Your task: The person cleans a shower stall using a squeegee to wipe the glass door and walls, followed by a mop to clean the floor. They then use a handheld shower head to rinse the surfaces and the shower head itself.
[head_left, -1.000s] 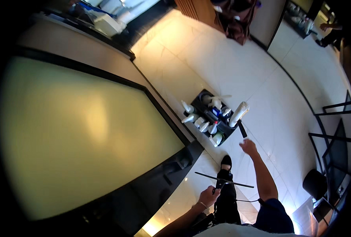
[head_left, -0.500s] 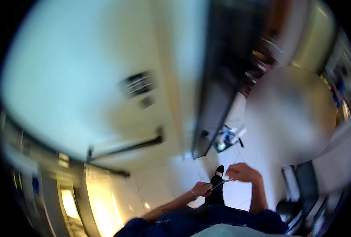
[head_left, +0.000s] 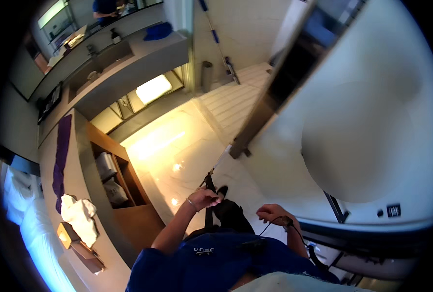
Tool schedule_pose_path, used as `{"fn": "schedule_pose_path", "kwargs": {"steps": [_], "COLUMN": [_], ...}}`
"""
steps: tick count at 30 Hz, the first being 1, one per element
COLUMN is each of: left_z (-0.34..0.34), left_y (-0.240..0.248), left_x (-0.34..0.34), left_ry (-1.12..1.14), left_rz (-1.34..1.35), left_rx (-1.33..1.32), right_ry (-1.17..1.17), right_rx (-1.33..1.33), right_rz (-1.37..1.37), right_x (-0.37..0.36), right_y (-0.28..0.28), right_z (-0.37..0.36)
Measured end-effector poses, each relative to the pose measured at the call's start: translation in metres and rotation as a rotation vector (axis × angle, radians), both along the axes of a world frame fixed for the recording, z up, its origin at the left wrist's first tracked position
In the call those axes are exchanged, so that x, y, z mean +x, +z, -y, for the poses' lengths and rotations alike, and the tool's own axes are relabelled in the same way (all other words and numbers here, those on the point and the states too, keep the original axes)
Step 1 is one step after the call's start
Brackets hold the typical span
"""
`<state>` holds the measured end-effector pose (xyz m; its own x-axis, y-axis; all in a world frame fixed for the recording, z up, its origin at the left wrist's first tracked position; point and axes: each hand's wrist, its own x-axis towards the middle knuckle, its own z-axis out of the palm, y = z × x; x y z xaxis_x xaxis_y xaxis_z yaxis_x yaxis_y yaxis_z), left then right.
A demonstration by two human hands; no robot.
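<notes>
My left hand (head_left: 204,198), with a bracelet at its wrist, is in front of my body with fingers curled. A dark strip-like thing (head_left: 209,182) runs up from behind it; whether the fingers hold it I cannot make out. To the right, my right hand (head_left: 272,212) is apart from the left, fingers loosely stretched and nothing visible in them. A thin dark cord (head_left: 271,222) loops beside its wrist toward my blue shirt (head_left: 177,263). Between the hands, my dark trousers (head_left: 232,216) and one black shoe (head_left: 222,190) show above the pale tiles.
At left runs a counter (head_left: 84,168) with a purple cloth strip (head_left: 61,160), crumpled white towel (head_left: 78,216) and wooden cabinet (head_left: 138,226) below. A sink (head_left: 102,61) and blue cloth (head_left: 158,31) lie beyond. A pole (head_left: 214,34) leans behind. A white door (head_left: 284,165) fills the right.
My view has swung left, bringing the sink counter in and the white door to the right. My hands, earlier joined by a thin dark thing, are now apart.
</notes>
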<state>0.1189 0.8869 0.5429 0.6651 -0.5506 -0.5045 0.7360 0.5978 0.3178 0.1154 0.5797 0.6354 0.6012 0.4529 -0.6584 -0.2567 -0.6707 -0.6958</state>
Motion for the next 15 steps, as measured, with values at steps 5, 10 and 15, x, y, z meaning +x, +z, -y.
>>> {"fn": "schedule_pose_path", "kwargs": {"steps": [5, 10, 15], "left_z": [-0.069, -0.153, -0.213], "left_y": [0.012, 0.053, 0.062], "left_x": [0.066, 0.152, 0.19], "left_ry": [0.29, 0.391, 0.469], "left_rz": [-0.048, 0.208, 0.146], "left_rx": [0.191, 0.623, 0.68], "right_ry": [0.159, 0.348, 0.418], "right_rx": [-0.094, -0.107, -0.027], "right_rz": [0.033, 0.271, 0.401], "right_x": [0.129, 0.27, 0.391], "right_y": [-0.046, -0.038, 0.019], "right_z": [-0.062, -0.181, -0.27]}}
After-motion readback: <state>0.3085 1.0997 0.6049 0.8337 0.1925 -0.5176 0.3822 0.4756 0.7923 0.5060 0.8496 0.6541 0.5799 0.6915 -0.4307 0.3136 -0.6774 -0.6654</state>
